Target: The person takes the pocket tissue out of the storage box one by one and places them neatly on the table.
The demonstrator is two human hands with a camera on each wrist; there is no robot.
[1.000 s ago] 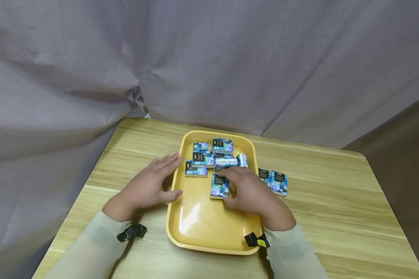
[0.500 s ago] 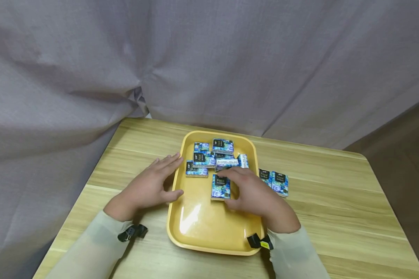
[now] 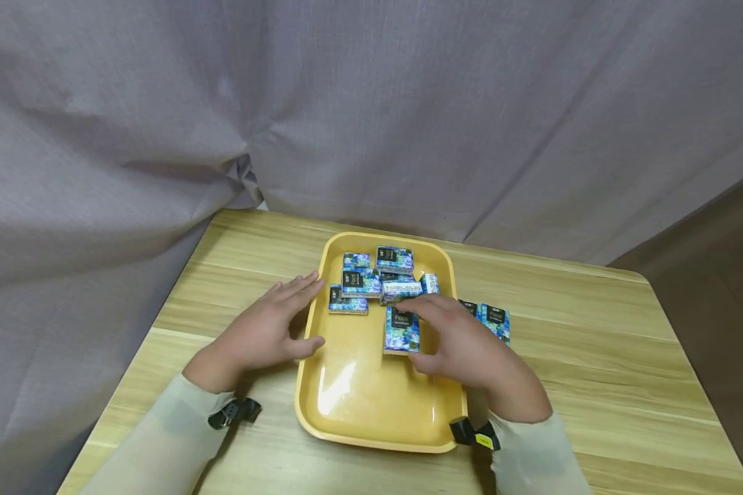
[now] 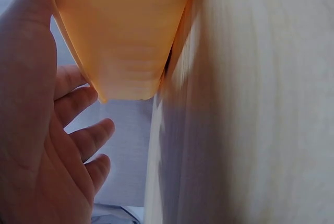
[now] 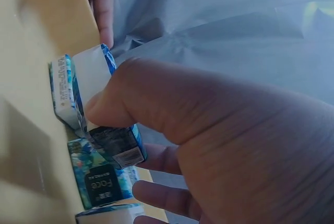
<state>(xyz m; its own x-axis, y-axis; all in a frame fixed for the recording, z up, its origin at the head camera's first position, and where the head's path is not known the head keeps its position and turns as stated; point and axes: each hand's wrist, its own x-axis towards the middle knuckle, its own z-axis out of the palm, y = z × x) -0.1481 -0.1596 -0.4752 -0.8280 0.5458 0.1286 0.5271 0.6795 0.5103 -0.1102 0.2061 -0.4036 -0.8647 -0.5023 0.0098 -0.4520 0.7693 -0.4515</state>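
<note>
A yellow tray holds several blue floral tissue packs, among them a pack lying across others at the upper left. My right hand pinches one pack between thumb and fingers over the tray's middle right. In the right wrist view the right hand has its thumb on the white side of that pack, other packs beside it. My left hand rests at the tray's left rim, fingers spread; in the left wrist view the left hand touches the rim from outside with fingertips.
Two more packs, one of them a pack in plain sight, lie on the wooden table just right of the tray, partly behind my right hand. A grey curtain hangs along the table's back edge.
My right hand has moved slightly right with its pack, away from the packs at the left, and covers more of the packs on the table. The left hand has stayed in place.
</note>
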